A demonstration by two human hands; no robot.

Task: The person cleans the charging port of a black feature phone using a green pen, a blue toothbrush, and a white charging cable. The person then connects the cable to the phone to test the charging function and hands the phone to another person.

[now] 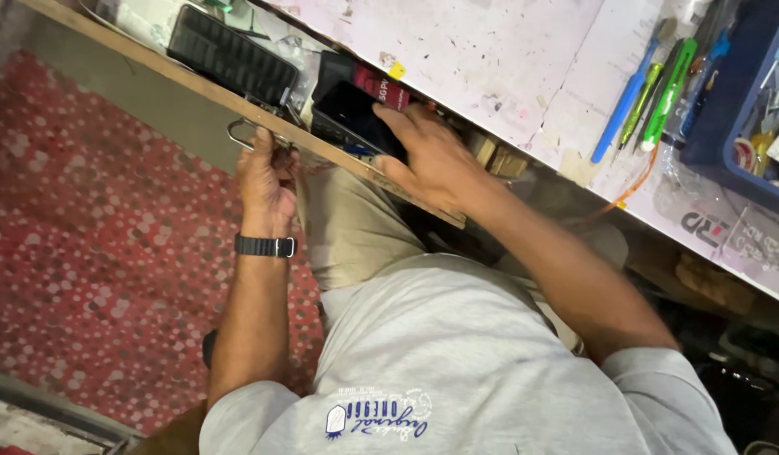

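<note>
A wooden drawer point(195, 84) stands pulled out from under the workbench. My left hand point(267, 181), with a black watch point(265, 246) on its wrist, is closed around the drawer's metal loop handle point(238, 131). My right hand point(431, 160) reaches into the drawer. Its fingers and thumb are clasped on the edge of a flat black phone point(347, 114). A dark red box point(382, 88) lies just behind the phone. A ribbed black slab point(229, 55) sits further left in the drawer.
The white, stained workbench top point(490, 50) runs along the upper right. On it lie a blue tool point(625, 105), green tools point(669, 84) and a blue tray point(730, 118) of small parts. A red dotted carpet point(86, 244) covers the floor at left.
</note>
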